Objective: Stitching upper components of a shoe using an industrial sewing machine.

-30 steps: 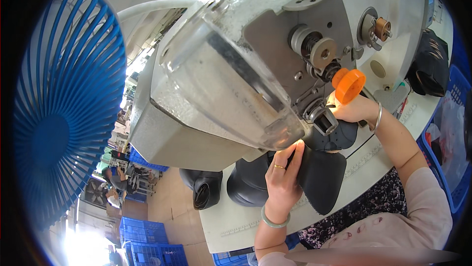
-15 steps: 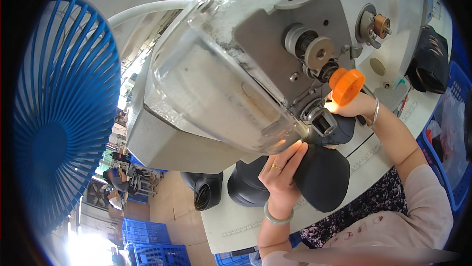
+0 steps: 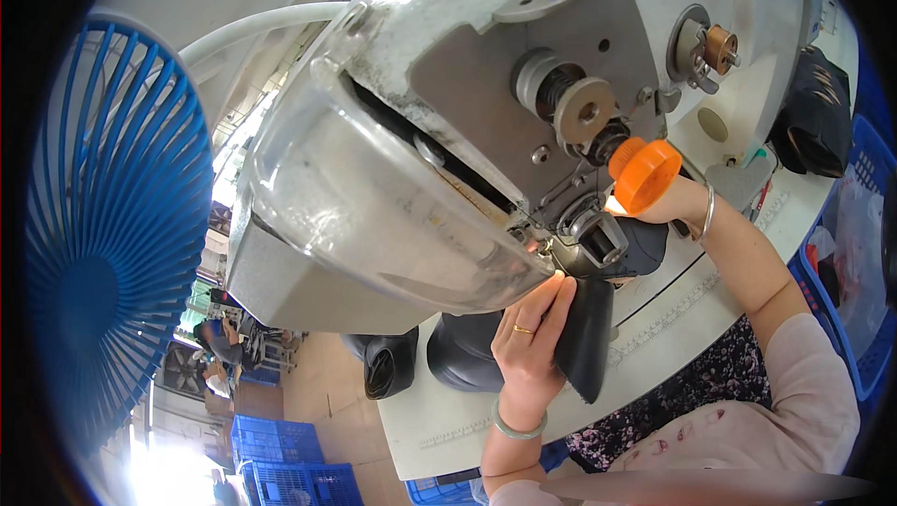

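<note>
My left hand (image 3: 533,342) wears a gold ring and a pale bangle. Its fingers press together on a black leather piece (image 3: 586,338), close under the sewing machine's head (image 3: 523,146). The leather stands up in a narrow flap beside the fingers. My right hand (image 3: 675,204) is behind the orange knob (image 3: 645,174), near another part of the black leather (image 3: 645,246). Its fingers are mostly hidden by the machine, so their grip does not show. A clear plastic cover (image 3: 374,198) curves over the machine's left side. The needle area is largely hidden.
Black leather pieces lie on the white table (image 3: 448,427) at left, including a rolled one (image 3: 388,366). A black shoe upper (image 3: 815,114) lies at far right. A blue fan (image 3: 121,226) stands left; a blue basket (image 3: 855,347) holds plastic bags. Blue crates (image 3: 280,441) stand on the floor.
The leather flap by my left hand has turned from broad and flat to narrow and upright. A dark slot now shows between the clear cover and the metal plate. The view has shifted slightly.
</note>
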`<state>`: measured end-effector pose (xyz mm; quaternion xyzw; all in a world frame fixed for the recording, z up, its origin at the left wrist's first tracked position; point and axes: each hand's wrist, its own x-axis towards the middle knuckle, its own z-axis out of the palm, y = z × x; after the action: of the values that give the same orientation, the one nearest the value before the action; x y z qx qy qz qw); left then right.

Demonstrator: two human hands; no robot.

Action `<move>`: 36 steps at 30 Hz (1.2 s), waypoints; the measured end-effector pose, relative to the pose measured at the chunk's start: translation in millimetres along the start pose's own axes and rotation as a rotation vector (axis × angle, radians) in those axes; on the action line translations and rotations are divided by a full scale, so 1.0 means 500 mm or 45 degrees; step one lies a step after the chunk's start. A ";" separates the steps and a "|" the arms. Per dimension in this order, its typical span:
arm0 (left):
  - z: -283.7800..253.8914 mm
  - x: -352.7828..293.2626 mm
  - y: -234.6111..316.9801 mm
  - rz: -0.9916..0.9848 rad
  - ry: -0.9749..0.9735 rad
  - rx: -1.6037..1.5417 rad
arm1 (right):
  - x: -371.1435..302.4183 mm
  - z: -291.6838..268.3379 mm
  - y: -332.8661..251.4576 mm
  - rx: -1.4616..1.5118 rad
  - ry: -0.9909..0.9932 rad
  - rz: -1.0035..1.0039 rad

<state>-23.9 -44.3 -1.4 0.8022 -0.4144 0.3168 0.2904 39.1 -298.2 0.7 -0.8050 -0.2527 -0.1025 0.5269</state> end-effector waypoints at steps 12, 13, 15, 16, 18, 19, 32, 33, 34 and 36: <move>-0.001 0.004 -0.008 0.033 -0.018 -0.014 | -0.004 0.003 -0.013 0.001 0.048 0.053; -0.002 0.005 -0.009 0.034 -0.018 -0.023 | -0.004 0.003 -0.015 0.013 0.048 0.061; -0.001 0.008 -0.011 0.020 -0.014 -0.043 | -0.003 0.002 -0.020 0.041 0.049 0.077; 0.000 0.010 -0.012 0.023 -0.009 -0.026 | -0.003 0.000 -0.021 0.056 0.050 0.085; 0.002 0.013 -0.012 0.025 -0.004 0.006 | -0.002 -0.001 -0.024 0.049 0.046 0.113; 0.001 0.014 -0.012 0.000 -0.006 0.000 | -0.003 -0.002 -0.025 0.026 0.041 0.132; 0.033 -0.001 -0.030 -0.341 0.271 -0.520 | -0.007 0.003 -0.038 0.008 0.080 0.193; 0.037 -0.003 -0.030 -0.469 0.321 -0.735 | -0.008 0.004 -0.037 0.010 0.088 0.185; 0.033 -0.009 -0.025 -0.617 0.397 -1.047 | -0.007 0.007 -0.035 0.003 0.105 0.154; 0.029 -0.010 -0.019 -0.709 0.384 -0.819 | -0.006 0.008 -0.033 -0.050 0.122 0.114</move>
<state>-14.1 -47.9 -16.3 0.6971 -0.2133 0.1952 0.6561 27.9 -290.4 10.9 -0.8199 -0.1889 -0.1223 0.5265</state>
